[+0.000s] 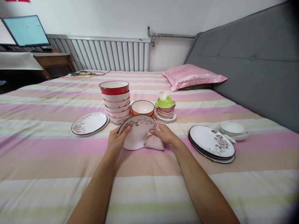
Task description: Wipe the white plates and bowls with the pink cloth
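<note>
Above striped bed (144, 193), your left grip (117, 139) is pinching plate (135, 137), right grip (166, 133) pinching cloth (154, 142) against it; wiping seemingly midway, status of flanking plates (206, 140) unclear

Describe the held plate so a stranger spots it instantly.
On the striped bedspread, find the tall bowl stack. Nearer and rightward, the left hand and right hand hold a flower-patterned plate. Unlike the plates lying flat, it's tilted up, with pink cloth over one edge.

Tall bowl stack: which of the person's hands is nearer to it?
Left. The left hand grips the plate just in front of the tall bowl stack; the right hand is farther off to the right, holding a cloth against the plate.
</note>
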`<state>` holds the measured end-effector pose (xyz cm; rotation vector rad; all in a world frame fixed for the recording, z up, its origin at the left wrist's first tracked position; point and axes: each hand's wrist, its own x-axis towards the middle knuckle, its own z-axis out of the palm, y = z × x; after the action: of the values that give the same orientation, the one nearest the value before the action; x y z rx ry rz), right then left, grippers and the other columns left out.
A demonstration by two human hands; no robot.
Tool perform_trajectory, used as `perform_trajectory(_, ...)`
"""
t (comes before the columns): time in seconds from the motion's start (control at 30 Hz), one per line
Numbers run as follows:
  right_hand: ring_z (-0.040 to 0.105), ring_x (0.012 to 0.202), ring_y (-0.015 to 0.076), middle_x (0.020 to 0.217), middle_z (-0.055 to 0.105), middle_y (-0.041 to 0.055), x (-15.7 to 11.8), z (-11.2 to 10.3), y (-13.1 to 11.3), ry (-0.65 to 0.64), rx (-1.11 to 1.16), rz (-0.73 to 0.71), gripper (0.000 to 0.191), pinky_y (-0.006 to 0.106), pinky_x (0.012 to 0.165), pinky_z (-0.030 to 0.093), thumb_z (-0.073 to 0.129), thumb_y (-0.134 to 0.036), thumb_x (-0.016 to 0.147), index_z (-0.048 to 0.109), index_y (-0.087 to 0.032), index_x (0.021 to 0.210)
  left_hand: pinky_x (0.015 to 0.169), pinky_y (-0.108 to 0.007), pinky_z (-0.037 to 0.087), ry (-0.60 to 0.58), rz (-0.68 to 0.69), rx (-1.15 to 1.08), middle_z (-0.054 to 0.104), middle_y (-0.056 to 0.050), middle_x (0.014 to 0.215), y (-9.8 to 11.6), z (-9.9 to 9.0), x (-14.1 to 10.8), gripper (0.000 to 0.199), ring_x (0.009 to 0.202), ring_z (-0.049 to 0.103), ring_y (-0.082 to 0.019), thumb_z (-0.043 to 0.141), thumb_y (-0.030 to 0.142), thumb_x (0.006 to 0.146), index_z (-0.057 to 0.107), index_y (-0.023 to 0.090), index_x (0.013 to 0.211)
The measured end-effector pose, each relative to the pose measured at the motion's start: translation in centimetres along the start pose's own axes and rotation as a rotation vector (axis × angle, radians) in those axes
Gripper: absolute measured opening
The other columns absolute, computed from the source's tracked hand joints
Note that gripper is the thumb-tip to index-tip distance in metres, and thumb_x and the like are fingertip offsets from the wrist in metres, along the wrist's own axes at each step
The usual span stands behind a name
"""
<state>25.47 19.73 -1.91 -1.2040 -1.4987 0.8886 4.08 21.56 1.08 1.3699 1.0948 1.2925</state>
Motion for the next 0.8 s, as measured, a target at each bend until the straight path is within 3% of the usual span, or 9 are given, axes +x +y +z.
perform_trajectory(0.13, 0.058, 0.093, 0.0205, 0.104, 0.065, 0.0041, 0.1, -0.2, -1.4, 0.078, -0.071, -0.111, 0.030, 0.035, 0.085, 0.044, 0.058, -0.032, 0.079, 0.060, -0.020, 0.107, 0.067, -0.028, 0.050, -0.014, 0.029, -0.052, 0.071, -0.006, 0.089, 0.1, -0.2, -0.2, 0.038, 0.078, 0.062, -0.020, 0.072, 0.041, 0.067, 0.070, 0.015, 0.094)
perform_trajectory(0.3, 0.058, 0.088, 0.0195, 0.096, 0.065, 0.0028, -1.0, -1.0, -6.1, 0.262, -0.228, -0.246, 0.025, 0.031, 0.080, 0.043, 0.057, -0.032, 0.082, 0.060, -0.020, 0.103, 0.070, -0.029, 0.051, -0.259, 0.054, -0.083, 0.071, -0.008, 0.095, 0.8, 0.0, -0.8, 0.038, 0.083, 0.063, -0.021, 0.070, 0.039, 0.070, 0.068, 0.016, 0.101)
perform_trajectory(0.5, 0.056, 0.075, 0.0166, 0.080, 0.062, -0.0005, -2.6, 0.0, -10.0, 0.089, -0.470, -0.329, 0.013, 0.027, 0.071, 0.041, 0.052, -0.018, 0.082, 0.061, -0.023, 0.091, 0.072, -0.030, 0.050, -0.445, 0.022, -0.023, 0.070, -0.007, 0.092, 1.2, 0.1, -1.3, 0.036, 0.082, 0.062, -0.021, 0.069, 0.037, 0.071, 0.068, 0.017, 0.101)
perform_trajectory(0.63, 0.055, 0.076, 0.0167, 0.080, 0.063, -0.0007, -2.8, 0.2, -10.0, 0.039, -0.512, -0.353, 0.021, 0.027, 0.071, 0.040, 0.049, -0.010, 0.079, 0.060, -0.024, 0.090, 0.071, -0.031, 0.049, -0.459, 0.012, 0.017, 0.069, -0.003, 0.081, 0.8, 0.0, -1.2, 0.029, 0.076, 0.061, -0.020, 0.065, 0.039, 0.074, 0.068, 0.016, 0.091)
perform_trajectory(0.8, 0.055, 0.075, 0.0163, 0.080, 0.062, -0.0011, -2.2, -0.2, -9.0, 0.060, -0.465, -0.283, 0.013, 0.027, 0.071, 0.041, 0.051, -0.016, 0.080, 0.060, -0.023, 0.086, 0.066, -0.030, 0.049, -0.417, -0.011, 0.069, 0.066, -0.002, 0.074, 0.7, 0.2, -1.1, 0.029, 0.070, 0.059, -0.018, 0.064, 0.043, 0.074, 0.066, 0.015, 0.082)
